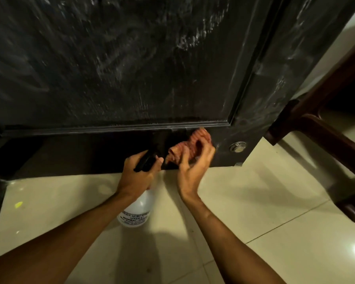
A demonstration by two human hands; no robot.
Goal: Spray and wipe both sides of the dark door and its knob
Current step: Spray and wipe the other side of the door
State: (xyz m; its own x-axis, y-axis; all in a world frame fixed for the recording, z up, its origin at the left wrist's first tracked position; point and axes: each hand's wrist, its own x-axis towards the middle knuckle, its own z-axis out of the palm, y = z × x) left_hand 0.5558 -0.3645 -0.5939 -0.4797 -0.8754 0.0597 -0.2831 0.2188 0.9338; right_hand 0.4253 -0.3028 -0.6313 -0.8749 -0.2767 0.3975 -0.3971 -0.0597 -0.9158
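One dark door [131,68], seen from close above. Flat panel framed by a raised moulding; surface matte black, smeared with pale wet streaks and swirls.

Two bare hands, two forearms. The left hand [137,177] grips the neck of one spray bottle [138,210], fingers wrapped round below its black trigger head [145,161]. Bottle body is rounded, white, translucent plastic. Its label is partly readable: "AGRI", "(INDIA)", "MUMBAI"; the smaller lines are too blurred.

The right hand [193,169] holds one cloth [195,140], fingers curled into it, pressing it to the door's bottom rail just under the moulding. Cloth is pinkish-red, ribbed, bunched.

One round metal fitting [237,147], silvery, sits on the rail just right of the cloth; whether it is the knob cannot be told.

Floor [275,201]: glossy cream tiles, thin grout lines. One small yellow scrap [18,204] at left. Dark brown wooden furniture [324,136] with rounded rails at right.
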